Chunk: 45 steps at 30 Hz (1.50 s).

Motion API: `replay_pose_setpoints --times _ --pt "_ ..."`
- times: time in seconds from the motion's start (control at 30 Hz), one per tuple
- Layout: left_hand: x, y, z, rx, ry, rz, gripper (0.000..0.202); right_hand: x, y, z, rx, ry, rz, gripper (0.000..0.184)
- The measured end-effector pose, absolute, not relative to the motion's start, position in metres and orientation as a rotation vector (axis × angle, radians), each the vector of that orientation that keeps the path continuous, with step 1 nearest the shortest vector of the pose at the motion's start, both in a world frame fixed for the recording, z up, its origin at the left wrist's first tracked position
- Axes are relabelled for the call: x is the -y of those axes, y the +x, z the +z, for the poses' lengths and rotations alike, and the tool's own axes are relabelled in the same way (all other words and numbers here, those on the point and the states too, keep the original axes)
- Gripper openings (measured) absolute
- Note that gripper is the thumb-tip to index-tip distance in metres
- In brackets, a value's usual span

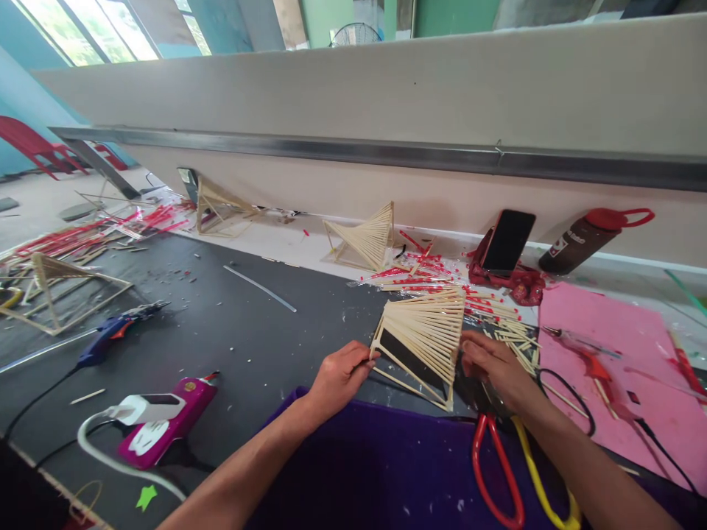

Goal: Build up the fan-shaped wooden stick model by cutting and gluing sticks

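Observation:
A small structure of pale wooden sticks, fanned into a twisted surface over a frame, is held between both my hands at the table's front edge. My left hand pinches its left corner between thumb and fingers. At its right edge, my right hand has its fingers curled against the sticks; the fingertips are partly hidden. Beneath the right wrist lie scissors with one red handle and one yellow handle, their blades mostly covered by the hand.
Similar stick structures stand along the low wall and at left. Loose sticks and red-tipped wrappers lie behind. Glue guns, blue and pink-orange, flank me. A magenta power strip, phone and bottle are around.

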<state>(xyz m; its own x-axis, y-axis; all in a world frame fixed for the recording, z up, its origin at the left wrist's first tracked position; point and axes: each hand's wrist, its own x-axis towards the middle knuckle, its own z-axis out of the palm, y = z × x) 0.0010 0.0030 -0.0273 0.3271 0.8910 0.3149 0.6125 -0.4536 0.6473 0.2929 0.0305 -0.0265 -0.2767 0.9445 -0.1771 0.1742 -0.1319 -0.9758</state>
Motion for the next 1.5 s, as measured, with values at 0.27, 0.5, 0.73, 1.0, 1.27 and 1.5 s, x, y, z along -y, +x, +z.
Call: replay_pose_setpoints --times 0.27,0.5,0.73,1.0,1.27,1.5 --pt "-0.003 0.002 -0.029 -1.293 2.228 0.928 0.016 -0.029 0.291 -0.025 1.24 -1.048 1.787 0.034" --pt "-0.003 0.001 -0.031 -1.299 2.226 0.911 0.017 -0.029 0.291 -0.025 1.252 -1.015 1.791 0.032" --pt "-0.003 0.002 -0.03 -1.311 2.208 0.9 0.016 -0.03 0.29 -0.025 1.266 -1.0 1.795 0.034" --pt "-0.003 0.001 -0.034 -1.352 2.185 0.876 0.017 -0.033 0.294 -0.023 1.172 -1.088 1.687 0.03" --pt "0.002 0.006 -0.033 -1.396 2.117 0.852 0.019 -0.037 0.301 -0.008 1.174 -1.198 1.571 0.031" --pt "0.004 0.006 -0.035 -1.447 2.037 0.889 0.02 -0.036 0.303 -0.002 1.201 -1.26 1.505 0.033"
